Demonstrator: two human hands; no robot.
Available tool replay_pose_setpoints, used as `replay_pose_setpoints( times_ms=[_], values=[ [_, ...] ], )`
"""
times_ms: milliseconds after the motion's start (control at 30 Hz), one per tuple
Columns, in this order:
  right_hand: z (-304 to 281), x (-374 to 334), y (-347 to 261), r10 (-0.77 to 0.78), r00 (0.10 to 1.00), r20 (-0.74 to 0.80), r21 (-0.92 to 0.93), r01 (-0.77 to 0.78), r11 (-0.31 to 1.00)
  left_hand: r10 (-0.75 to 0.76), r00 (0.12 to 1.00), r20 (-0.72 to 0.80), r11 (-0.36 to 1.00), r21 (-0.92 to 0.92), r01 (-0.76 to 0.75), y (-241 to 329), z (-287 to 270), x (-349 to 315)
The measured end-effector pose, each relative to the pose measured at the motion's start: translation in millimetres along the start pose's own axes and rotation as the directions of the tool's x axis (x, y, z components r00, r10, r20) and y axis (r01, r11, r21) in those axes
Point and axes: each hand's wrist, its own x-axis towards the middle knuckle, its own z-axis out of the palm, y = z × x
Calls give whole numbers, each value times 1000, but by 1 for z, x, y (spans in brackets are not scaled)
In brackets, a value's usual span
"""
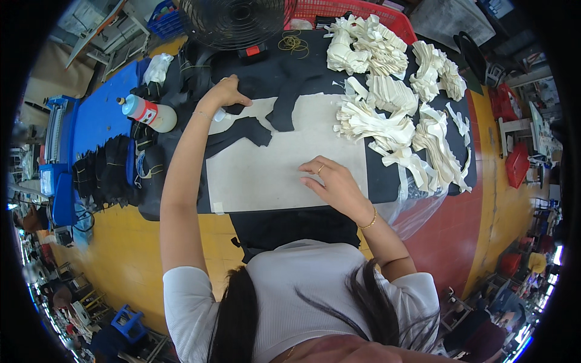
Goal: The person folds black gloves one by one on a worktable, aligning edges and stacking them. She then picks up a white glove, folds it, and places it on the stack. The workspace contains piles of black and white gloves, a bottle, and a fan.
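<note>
**Two hands above a pale sheet with black cloth pieces**

The clock directions are counted from the middle of the pale sheet [272,175], which lies on the dark table [381,189].

At nine o'clock there are bundles of black cloth [109,166]. Between nine and ten stands a bottle [158,117] with a red and white label.

The left hand [227,94] is between ten and eleven, at the far left corner of the sheet. Its thumb points toward three o'clock. It is at the dark cloth there, but I cannot tell if the fingers grip any of it. Above this hand, between eleven and twelve, is a black fan [236,21].

The bent black piece [245,132] lies at ten o'clock, partly on the sheet. The black strip [289,109] lies at twelve o'clock, across the far edge of the sheet. Farther at twelve is a yellow string [293,43].

The right hand [333,184] is at four o'clock, over the sheet; its fingers are half bent, the thumb is apart, and it grips nothing.

At one o'clock, far away, is a red basket [387,18]. White cloth bundles [387,121] are heaped around two o'clock. Near four, a clear plastic bag [417,212] hangs at the table edge.
</note>
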Motion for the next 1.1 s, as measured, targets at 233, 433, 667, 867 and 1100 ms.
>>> replay_pose_setpoints(
  times_ms=[233,433,667,867,1100],
  values=[
    [5,-9,0,-44,999,-16,28,45,999,-3,995,-99,999,-41,-1,7,7,2],
    [0,-14,-4,-56,998,-33,19,56,998,48,938,-343,996,83,-20,41,-6,-36],
    [6,-24,20,15,969,-245,41,-5,999,448,819,-359,894,161,-418,119,43,-152],
    [26,-22,50,131,932,-337,178,-74,981,422,867,-266,907,134,-400,123,99,-152],
    [41,-7,46,185,899,-397,362,-32,932,361,907,-215,928,179,-327,109,103,-169]
  ],
)
